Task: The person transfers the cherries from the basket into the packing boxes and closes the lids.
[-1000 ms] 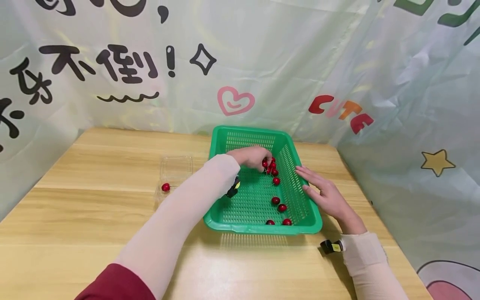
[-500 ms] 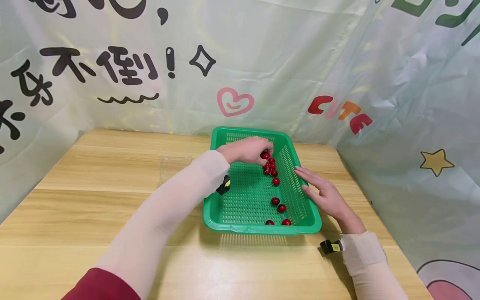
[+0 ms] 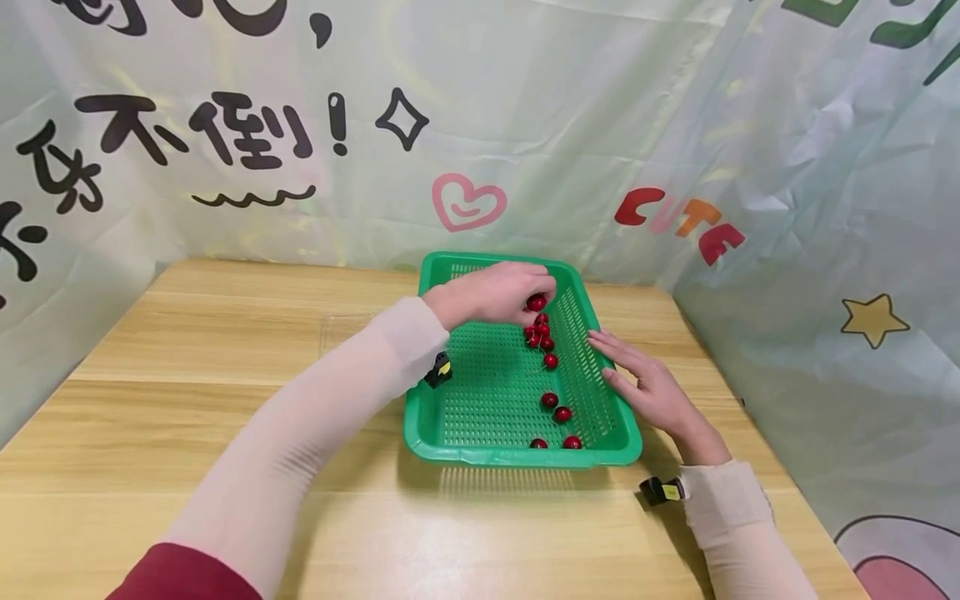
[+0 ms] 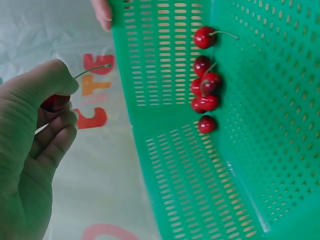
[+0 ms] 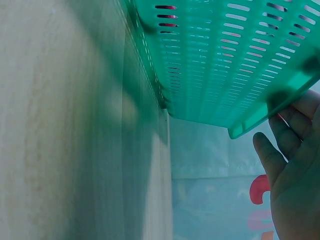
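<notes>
A round, dark-red cherry (image 3: 536,302) is pinched in the curled fingers of the left hand (image 3: 491,292), above the upper right part of the green, slotted plastic basket (image 3: 487,456) at the centre of the head view. The work seems part-way along: loose red cherries (image 3: 543,331) are scattered down the basket's right side, and the held one is not yet released; whether it is being added or removed cannot be told. The clear plastic container (image 3: 337,332), left of centre on the pale wooden tabletop (image 3: 187,400), is mostly hidden by a sleeve (image 3: 360,367). The basket's right rim is touched by the right hand's (image 3: 652,392) extended fingers. The held cherry's stem (image 4: 92,70) is shown only in the left wrist view; red is glimpsed through the outer wall's slots in the right wrist view.
</notes>
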The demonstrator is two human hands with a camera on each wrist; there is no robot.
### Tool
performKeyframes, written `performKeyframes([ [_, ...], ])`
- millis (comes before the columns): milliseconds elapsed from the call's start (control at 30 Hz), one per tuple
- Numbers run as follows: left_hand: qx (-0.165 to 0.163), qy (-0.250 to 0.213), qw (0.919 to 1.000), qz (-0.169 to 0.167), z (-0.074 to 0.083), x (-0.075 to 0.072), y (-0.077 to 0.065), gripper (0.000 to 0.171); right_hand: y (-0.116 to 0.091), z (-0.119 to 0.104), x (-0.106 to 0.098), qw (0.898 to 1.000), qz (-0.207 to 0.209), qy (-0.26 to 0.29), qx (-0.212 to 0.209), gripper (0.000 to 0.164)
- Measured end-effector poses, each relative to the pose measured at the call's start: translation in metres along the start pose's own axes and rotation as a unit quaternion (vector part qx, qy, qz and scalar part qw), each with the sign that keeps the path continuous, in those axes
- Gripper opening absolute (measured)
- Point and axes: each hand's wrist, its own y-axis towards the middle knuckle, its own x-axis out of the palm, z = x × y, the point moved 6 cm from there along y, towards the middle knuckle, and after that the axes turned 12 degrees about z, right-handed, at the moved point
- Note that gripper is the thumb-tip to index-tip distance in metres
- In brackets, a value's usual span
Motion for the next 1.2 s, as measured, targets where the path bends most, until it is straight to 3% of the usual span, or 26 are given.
performKeyframes([
  [267,0.012,0.010,0.9997,0.020,0.011,-0.025,-0.004,0.013,0.001,-0.001,0.001,1.000,-0.003,0.000,-0.002,0.048],
  [467,0.055,0.012,0.9970,0.053,0.021,-0.046,-0.015,0.013,0.001,-0.002,0.001,1.000,-0.004,-0.007,0.001,0.048],
  [633,0.096,0.027,0.9908,0.091,0.027,-0.059,-0.033,0.015,0.001,-0.003,0.000,1.000,-0.002,-0.009,0.000,0.048],
  [900,0.122,0.070,0.9835,0.114,0.029,-0.075,-0.064,0.011,0.000,-0.002,0.001,1.000,-0.003,-0.005,-0.001,0.048],
  [1200,0.146,0.095,0.9691,0.175,0.023,-0.092,-0.099,0.014,0.001,-0.004,0.000,1.000,0.000,-0.001,0.001,0.048],
])
